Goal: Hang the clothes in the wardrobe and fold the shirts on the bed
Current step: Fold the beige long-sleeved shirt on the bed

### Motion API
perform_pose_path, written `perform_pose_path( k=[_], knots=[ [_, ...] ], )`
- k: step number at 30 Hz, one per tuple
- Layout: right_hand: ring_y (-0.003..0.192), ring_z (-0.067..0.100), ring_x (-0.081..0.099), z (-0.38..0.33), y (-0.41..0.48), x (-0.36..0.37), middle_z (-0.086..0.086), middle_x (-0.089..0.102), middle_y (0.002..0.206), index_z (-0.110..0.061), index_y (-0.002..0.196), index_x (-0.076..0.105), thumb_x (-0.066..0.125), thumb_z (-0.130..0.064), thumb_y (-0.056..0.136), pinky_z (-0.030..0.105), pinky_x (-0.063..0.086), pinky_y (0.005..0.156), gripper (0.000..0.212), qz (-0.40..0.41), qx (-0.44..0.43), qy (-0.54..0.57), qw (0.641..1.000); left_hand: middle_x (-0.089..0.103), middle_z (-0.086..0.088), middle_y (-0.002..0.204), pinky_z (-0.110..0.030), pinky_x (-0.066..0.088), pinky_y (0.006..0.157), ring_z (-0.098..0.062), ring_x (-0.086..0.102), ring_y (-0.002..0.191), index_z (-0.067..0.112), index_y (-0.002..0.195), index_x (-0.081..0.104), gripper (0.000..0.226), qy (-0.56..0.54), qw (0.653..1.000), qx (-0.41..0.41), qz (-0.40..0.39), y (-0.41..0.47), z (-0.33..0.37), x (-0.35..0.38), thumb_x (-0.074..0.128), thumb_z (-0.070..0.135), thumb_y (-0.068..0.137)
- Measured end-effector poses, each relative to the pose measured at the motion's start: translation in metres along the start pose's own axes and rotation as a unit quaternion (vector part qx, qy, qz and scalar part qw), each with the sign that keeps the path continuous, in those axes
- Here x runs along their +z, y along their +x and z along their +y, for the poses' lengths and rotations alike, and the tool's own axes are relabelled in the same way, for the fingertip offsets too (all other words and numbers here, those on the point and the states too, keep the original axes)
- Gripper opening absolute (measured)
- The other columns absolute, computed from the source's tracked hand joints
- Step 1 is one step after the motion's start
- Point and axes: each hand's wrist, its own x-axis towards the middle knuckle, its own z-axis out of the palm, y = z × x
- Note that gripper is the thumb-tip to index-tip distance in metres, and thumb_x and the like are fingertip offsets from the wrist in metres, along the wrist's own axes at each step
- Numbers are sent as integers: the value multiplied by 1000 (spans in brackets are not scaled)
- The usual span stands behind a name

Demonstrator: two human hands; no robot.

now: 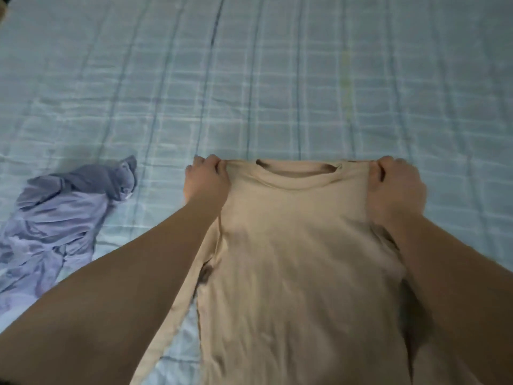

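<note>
A beige T-shirt (299, 259) hangs stretched out in front of me over the bed (277, 79), neck opening at the top. My left hand (206, 177) pinches its left shoulder. My right hand (395, 187) grips the right shoulder. The shirt's body drops toward the bottom of the view, with a sleeve trailing along its left side. The lower hem is out of sight.
The bed carries a light blue checked cover. A crumpled lavender and grey garment (55, 223) lies on it at the left, a little apart from my left forearm.
</note>
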Motion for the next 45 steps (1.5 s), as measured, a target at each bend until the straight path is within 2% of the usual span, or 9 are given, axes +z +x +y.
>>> perform_pose_path(
  k=[3,9,14,20,23,27,35,40,45],
  knots=[
    [93,42,52,5,16,42,18,56,100,-11,99,58,36,-39,102,48,45,75,36,13,-25,-24,999,60,-16,106,-48,38,91,-40,49,112,12,98,58,29,50,998,24,36,16,-6,37,37,32,103],
    [101,40,49,9,21,78,18,55,104,-12,97,56,50,-36,94,50,38,86,25,46,17,-12,999,59,-8,104,-47,33,90,-34,48,102,19,101,53,23,89,990,69,83,29,-19,70,40,38,100],
    [111,37,46,2,17,59,13,53,114,-18,109,55,42,-38,80,51,35,94,38,14,45,74,996,54,-11,119,-51,35,94,-35,47,112,19,113,52,29,91,989,70,96,26,-9,66,52,31,87],
    [106,36,50,-17,-31,39,12,55,114,-12,108,56,47,-15,79,45,40,97,31,28,-127,158,979,56,-16,114,-45,36,96,-37,49,106,7,109,61,27,8,975,204,93,-17,11,59,53,15,84],
    [124,31,49,-25,-40,51,11,56,133,-13,127,56,48,-19,91,40,35,110,37,-75,-169,116,976,61,-16,115,-47,41,97,-38,53,107,5,112,65,31,13,959,281,27,-36,14,69,55,8,83],
    [147,27,28,-34,-29,69,13,35,158,-8,151,36,40,-28,99,37,15,122,56,-115,-232,25,966,54,-17,141,-48,31,115,-36,48,133,2,137,55,46,35,958,283,-40,-30,18,82,51,14,93],
    [152,28,14,-32,-27,90,8,16,165,-18,158,16,35,-50,94,60,10,119,75,-79,-191,-76,975,17,0,167,-51,6,123,-17,11,153,29,159,19,63,155,960,232,-30,-15,11,102,29,46,100],
    [151,30,17,-34,-23,95,7,21,164,-19,157,18,34,-56,89,63,13,116,79,-96,-175,-99,975,32,5,161,-50,21,115,-18,30,145,26,156,27,70,170,960,222,15,-10,3,106,38,57,94],
    [145,21,29,-25,-12,85,-2,32,160,-27,155,24,37,-60,89,61,21,113,75,-81,-168,-93,978,34,5,160,-60,1,120,-23,19,151,24,155,30,67,195,947,254,16,-4,-5,97,34,58,98]
  ],
)
